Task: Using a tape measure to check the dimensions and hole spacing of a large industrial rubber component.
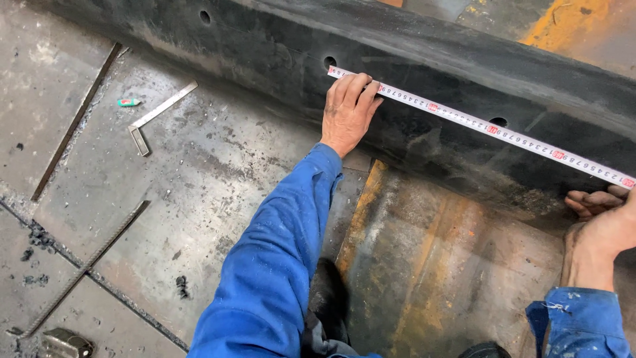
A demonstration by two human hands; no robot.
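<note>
My left hand [348, 113] pins the tape measure [483, 126] flat on this big dark steel beam [424, 73], right hand [606, 222] down by the far end.

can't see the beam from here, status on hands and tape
Left hand pins tape measure flat on dark steel beam. Right hand at the tape's far end, grip hidden. Try square lies apart on the floor.
</note>
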